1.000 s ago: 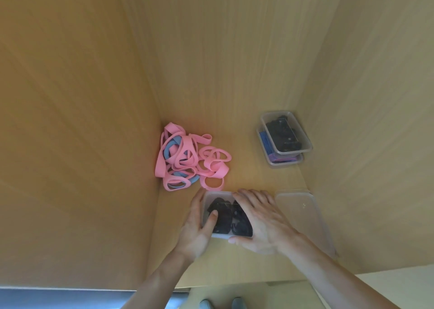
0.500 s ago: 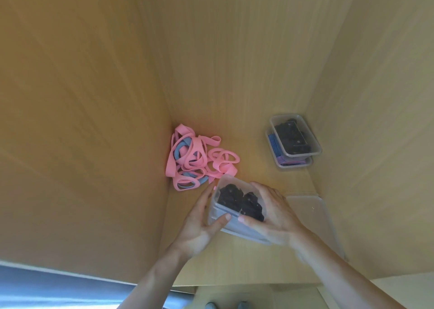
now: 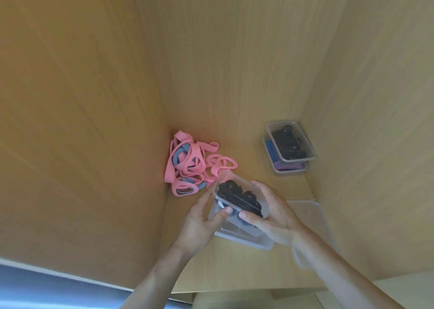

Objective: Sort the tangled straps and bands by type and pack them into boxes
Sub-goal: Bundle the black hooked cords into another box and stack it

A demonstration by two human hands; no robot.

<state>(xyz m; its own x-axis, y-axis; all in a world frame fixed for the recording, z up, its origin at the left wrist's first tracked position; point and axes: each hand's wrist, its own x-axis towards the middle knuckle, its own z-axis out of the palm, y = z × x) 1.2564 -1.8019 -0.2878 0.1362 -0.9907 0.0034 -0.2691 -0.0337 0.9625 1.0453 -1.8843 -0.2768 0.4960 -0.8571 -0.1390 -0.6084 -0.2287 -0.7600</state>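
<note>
Head view: both hands, left (image 3: 199, 224) and right (image 3: 274, 217), grip the clear box (image 3: 237, 212) of black straps, now lifted and tilted higher than before; pink bands (image 3: 190, 165) lie beyond the left hand.

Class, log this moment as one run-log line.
both hands hold box, tilted | black straps inside | pink bands unsorted

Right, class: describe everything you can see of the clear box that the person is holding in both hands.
The clear box is a rectangular tub of see-through plastic with a rim and no lid on it. It is lifted off the wooden shelf floor and tilted, its open top facing up and away. Dark, bunched bands fill it. The left hand grips its left side, thumb on the near wall; the right hand holds its right side. It hangs just in front of the pink and blue bands.
</note>
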